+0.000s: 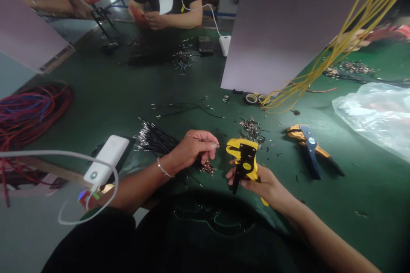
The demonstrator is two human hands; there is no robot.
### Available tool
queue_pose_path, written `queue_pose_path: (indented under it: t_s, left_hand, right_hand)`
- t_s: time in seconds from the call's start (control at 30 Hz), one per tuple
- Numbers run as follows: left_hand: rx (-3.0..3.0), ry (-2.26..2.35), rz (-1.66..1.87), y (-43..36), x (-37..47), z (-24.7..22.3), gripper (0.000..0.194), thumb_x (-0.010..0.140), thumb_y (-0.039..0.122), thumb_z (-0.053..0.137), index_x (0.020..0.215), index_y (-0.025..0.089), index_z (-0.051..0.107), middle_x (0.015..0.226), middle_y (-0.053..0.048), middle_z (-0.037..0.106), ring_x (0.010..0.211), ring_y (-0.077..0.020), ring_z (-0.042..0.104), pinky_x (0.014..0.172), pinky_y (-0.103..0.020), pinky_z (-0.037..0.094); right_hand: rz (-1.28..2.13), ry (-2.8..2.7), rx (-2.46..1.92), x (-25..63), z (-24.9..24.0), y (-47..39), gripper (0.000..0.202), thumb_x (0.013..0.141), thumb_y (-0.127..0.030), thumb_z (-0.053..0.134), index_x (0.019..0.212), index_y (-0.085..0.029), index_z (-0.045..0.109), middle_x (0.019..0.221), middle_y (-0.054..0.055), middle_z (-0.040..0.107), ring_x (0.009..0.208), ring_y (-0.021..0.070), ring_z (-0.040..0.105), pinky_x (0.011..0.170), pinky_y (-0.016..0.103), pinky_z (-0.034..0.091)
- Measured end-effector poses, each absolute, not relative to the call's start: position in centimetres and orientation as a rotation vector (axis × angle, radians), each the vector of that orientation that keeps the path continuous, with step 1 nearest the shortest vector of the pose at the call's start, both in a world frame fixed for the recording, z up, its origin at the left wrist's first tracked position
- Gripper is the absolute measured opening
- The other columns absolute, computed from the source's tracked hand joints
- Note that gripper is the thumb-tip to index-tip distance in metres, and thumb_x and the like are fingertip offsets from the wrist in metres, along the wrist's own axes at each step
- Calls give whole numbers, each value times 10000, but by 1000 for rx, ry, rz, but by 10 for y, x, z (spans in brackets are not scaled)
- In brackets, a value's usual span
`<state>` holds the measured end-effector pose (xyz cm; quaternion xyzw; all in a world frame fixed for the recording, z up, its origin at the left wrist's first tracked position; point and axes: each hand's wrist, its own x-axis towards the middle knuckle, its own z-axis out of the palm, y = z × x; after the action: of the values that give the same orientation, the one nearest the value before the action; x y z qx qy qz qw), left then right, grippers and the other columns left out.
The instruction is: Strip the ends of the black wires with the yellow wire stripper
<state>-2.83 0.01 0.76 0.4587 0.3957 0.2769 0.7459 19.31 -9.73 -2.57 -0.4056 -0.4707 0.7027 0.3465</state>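
My left hand (200, 148) is closed in a pinch on a thin black wire (222, 144). The wire's end points right, at the jaws of a yellow and black wire stripper (248, 158). Around the stripper's handles my right hand (256, 180) is wrapped; whether the jaws grip the wire I cannot tell. Beneath and behind my left wrist lies a bundle of black wires (156, 137) with bright metal ends at its left. Copper-coloured ends (208, 167) show just below my left fingers. A heap of small cut pieces (252, 130) sits beyond the stripper.
A blue and orange wire stripper (309, 141) lies at right, near a clear plastic bag (378, 111). Yellow wires (320, 68) hang down beside a grey panel (272, 25). Red and blue coils (32, 111) and a white power bank (106, 160) are left. Another person (166, 4) works opposite.
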Motion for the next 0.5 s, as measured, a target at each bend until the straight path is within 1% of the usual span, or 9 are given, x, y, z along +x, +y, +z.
queue_pose_path:
  t_s: [0.2, 0.5]
  left_hand:
    - [997, 858, 592, 0, -29, 4, 79, 712, 178, 642, 747, 108, 640, 497, -4, 620, 318, -59, 469, 327, -162, 355]
    - [952, 877, 600, 1, -28, 10, 78, 701, 191, 645, 721, 119, 625, 479, 4, 608, 312, -60, 465, 321, -162, 338]
  right_hand:
    - [1916, -1117, -993, 188, -21, -94, 402, 808, -268, 662, 1178, -167, 540, 973, 97, 681, 851, 228, 652, 825, 427, 484]
    - [1950, -1051, -968, 187, -22, -93, 398, 790, -278, 681, 1152, -162, 562, 937, 90, 687, 812, 222, 654, 808, 427, 487]
